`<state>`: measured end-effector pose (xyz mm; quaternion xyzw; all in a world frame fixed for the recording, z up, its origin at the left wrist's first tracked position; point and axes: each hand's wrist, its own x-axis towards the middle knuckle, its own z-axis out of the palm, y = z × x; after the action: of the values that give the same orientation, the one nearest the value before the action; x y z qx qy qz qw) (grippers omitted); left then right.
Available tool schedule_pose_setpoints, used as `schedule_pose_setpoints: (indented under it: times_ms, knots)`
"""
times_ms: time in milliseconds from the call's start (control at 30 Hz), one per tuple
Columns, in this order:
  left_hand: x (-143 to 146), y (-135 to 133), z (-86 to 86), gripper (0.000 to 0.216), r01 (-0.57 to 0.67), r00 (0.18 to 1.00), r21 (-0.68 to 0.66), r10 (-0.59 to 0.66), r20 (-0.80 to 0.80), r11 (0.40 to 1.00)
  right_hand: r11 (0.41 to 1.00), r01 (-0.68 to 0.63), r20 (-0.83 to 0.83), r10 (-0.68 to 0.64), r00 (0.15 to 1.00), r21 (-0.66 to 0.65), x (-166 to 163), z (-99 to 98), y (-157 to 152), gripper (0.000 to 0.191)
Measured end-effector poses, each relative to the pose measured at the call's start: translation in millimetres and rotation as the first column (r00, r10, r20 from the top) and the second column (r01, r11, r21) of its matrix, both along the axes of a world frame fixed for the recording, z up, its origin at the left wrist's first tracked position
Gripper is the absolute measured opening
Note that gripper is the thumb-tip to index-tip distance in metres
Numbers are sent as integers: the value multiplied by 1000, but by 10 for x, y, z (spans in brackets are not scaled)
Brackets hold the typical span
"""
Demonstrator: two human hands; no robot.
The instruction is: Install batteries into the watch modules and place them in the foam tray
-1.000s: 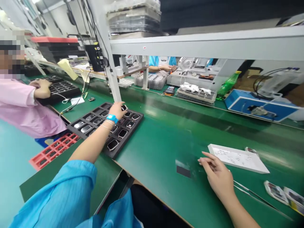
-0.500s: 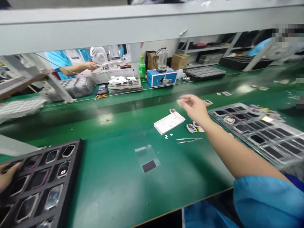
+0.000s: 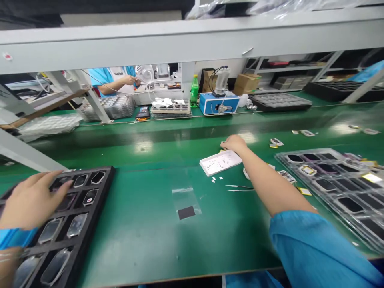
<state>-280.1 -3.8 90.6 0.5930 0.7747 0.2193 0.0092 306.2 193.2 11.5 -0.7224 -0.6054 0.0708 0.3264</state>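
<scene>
My left hand (image 3: 33,200) lies over the black foam tray (image 3: 103,192) at the left, fingers stretched out and thumb apart. Watch-like cases with dark glass sit in the tray's slots; one case (image 3: 90,198) bears a small white and red sticker. Past the far edge of a shallow white box (image 3: 222,162), my right hand (image 3: 235,144) has its fingers closed around a small watch part (image 3: 223,145), mostly hidden by them. Tiny dark pieces are scattered in the box. Tweezers (image 3: 240,188) lie in front of it, partly behind my forearm, near small white squares (image 3: 213,179).
A clear bag (image 3: 186,198) with a dark rectangle lies mid-table. On the right stands a clear plastic tray (image 3: 330,176) of watch parts, loose parts around it. Behind are a blue machine (image 3: 219,103), a green bottle (image 3: 194,91) and a co-worker's hands (image 3: 129,80). A shelf beam (image 3: 150,44) crosses above.
My left hand has come further into view over the black tray. My right hand has lowered to the watch part behind the white box. The camera view has shifted.
</scene>
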Motion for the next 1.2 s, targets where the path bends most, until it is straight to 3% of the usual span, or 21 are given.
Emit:
schedule_pose_setpoints:
  times_ms: [33,100,167,233,300,433,533,600,733,833,967,1200]
  knots:
    - [225,-124,58,43,16,998,118,-8,-66,993,999,18,-19,-18,1000,27,-16,44,-32,18]
    - [717,-339,134,42,129,989,189,-112,-99,973,993,38,-122,-25,992,109,-103,156,-146,31]
    - [1198,-459,127,39,265,962,241,-274,5,934,967,-18,-297,97,950,256,-272,269,-339,41]
    - [1629,-452,31,39,392,873,260,-446,197,883,917,-122,-436,294,850,380,-508,350,-612,44]
    - [2004,-333,-128,46,467,724,262,-535,436,844,861,-255,-475,464,748,439,-774,370,-939,46]
    - [2561,-6,-502,66,526,304,305,-511,804,794,763,-456,-483,644,593,458,-1230,227,-1562,47]
    - [2733,104,-739,66,553,30,306,-385,922,775,756,-497,-456,654,603,427,-1395,55,-1839,40]
    - [2733,108,-846,62,552,-45,271,-296,954,789,756,-531,-425,654,626,382,-1419,-25,-1912,35]
    - [2625,102,-915,58,486,-125,245,-211,970,839,700,-647,-502,693,517,301,-1359,-52,-1893,29]
    - [2584,121,-905,58,458,-157,267,-218,963,848,723,-598,-461,686,563,346,-1313,-18,-1869,13]
    - [2610,104,-902,57,497,-126,296,-270,955,815,698,-597,-269,710,651,396,-1335,-1,-1931,6]
    - [2619,78,-914,56,505,13,389,-458,889,771,637,-622,-81,725,683,455,-1387,-64,-1989,7]
